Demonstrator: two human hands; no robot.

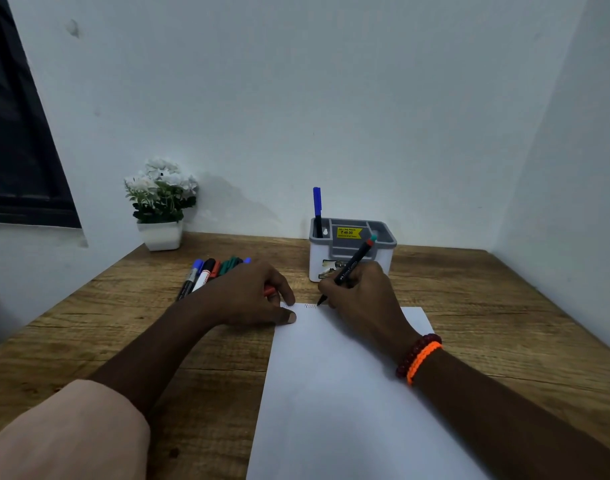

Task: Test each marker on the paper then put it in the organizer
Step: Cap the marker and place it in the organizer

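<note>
My right hand (360,299) grips a black marker (352,265) with its tip down on the top edge of the white paper (331,393), beside a small scribble (310,306). My left hand (251,294) rests on the paper's top left corner, its thumb pressing the sheet, and its curled fingers hold a red cap (269,291). Several markers (210,271) lie in a bunch on the desk behind my left hand. The grey and white organizer (352,251) stands behind my right hand, with one blue marker (316,209) upright in its left slot.
A white pot of white flowers (161,206) stands at the back left of the wooden desk (504,306). Walls close off the back and the right side. A dark window frame (16,150) is at the far left.
</note>
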